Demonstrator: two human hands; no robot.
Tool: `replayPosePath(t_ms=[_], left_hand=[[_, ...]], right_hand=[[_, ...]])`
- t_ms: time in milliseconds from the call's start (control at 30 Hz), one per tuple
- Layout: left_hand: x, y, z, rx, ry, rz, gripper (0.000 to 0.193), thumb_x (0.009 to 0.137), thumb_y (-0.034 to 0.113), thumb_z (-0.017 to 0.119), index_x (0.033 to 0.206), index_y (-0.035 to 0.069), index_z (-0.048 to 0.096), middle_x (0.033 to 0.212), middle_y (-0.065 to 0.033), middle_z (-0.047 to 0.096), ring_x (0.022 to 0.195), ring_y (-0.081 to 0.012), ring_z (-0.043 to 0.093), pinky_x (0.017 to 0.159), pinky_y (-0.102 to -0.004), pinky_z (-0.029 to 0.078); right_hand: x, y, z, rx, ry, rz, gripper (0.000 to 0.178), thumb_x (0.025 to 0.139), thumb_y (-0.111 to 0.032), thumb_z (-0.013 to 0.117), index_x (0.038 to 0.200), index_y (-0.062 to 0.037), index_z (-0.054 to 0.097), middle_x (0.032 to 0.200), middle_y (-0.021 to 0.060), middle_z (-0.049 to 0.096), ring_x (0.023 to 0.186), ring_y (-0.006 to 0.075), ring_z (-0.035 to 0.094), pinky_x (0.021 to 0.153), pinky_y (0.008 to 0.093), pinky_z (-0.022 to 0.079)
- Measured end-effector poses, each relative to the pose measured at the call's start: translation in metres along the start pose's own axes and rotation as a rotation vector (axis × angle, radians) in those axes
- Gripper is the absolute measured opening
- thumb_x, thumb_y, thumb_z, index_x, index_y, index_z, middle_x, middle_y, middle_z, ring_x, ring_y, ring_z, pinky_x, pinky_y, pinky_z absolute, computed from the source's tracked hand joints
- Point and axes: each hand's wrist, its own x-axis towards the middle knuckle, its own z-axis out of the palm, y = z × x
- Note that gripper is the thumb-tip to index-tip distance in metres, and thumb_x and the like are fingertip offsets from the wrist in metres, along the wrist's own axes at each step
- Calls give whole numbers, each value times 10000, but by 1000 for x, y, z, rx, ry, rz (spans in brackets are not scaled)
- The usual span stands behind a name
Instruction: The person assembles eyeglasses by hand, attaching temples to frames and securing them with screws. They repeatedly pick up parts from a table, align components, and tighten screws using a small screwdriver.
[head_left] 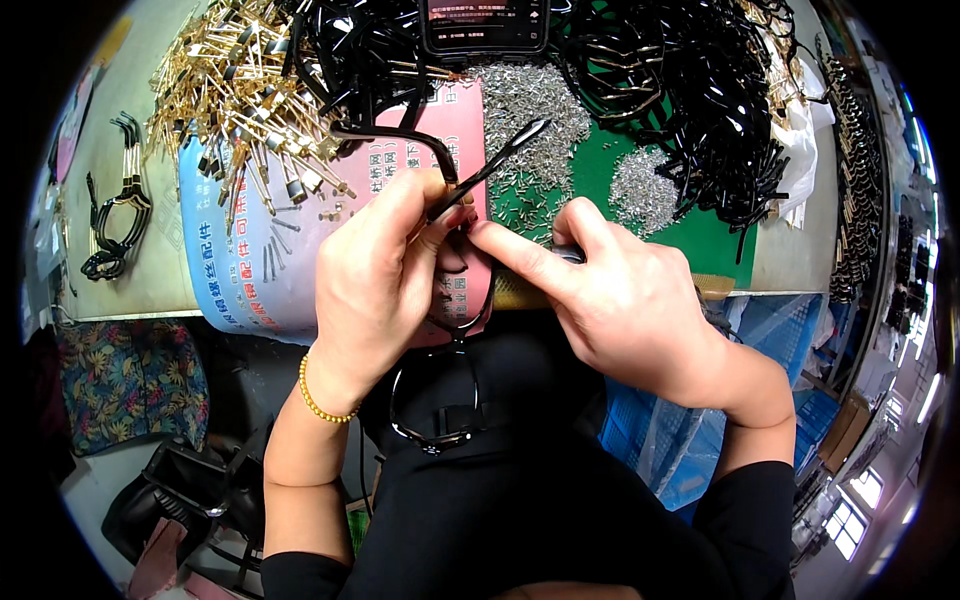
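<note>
My left hand (pixel 372 268), with a gold bead bracelet at the wrist, pinches a black eyeglass frame (pixel 430 440) near its hinge. The frame's rims hang below the fingers, over my lap. One black temple (pixel 512 155) points up to the right, and another dark temple reaches up to the left from the same grip. My right hand (pixel 640 305) is curled, its index fingertip touching the frame beside my left thumb. A small dark grey object (pixel 570 253) shows at its curled fingers, mostly hidden. What exactly sits between the meeting fingertips is covered.
Loose gold metal temple parts (pixel 245 95) pile up at the far left. Small silver screws (pixel 540 105) lie in a large heap, with a smaller screw heap (pixel 643 190) on the green mat. Black temples (pixel 690 110) spread far right. A phone (pixel 485 28) stands at the back; a folded eyeglass frame (pixel 122 215) lies left.
</note>
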Motion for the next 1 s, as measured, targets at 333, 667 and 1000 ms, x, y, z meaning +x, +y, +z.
replayPosePath(t_ms=[333, 667, 1000], left_hand=[[-2, -5, 3, -87, 26, -26, 165, 921, -81, 650, 1052, 18, 629, 808, -84, 690, 632, -151, 691, 586, -287, 531], [-5, -12, 2, -11, 50, 46, 248, 918, -91, 641, 1135, 21, 599, 821, -110, 684, 658, -208, 701, 604, -311, 542], [-2, -6, 1, -55, 21, 2, 159, 939, -67, 636, 1076, 11, 618, 831, -98, 681, 636, -194, 692, 585, -312, 535]], right_hand=[[-6, -15, 12, -262, 99, 23, 667, 819, -101, 671, 1436, -347, 612, 947, 61, 534, 687, 206, 588, 538, 324, 525], [-6, -15, 22, -260, 167, 15, 597, 822, -175, 651, 1400, -320, 610, 903, 47, 506, 632, 171, 532, 470, 266, 479], [2, -4, 15, -402, 203, -110, 515, 834, -238, 639, 1340, -330, 632, 904, 16, 523, 633, 149, 518, 464, 249, 443]])
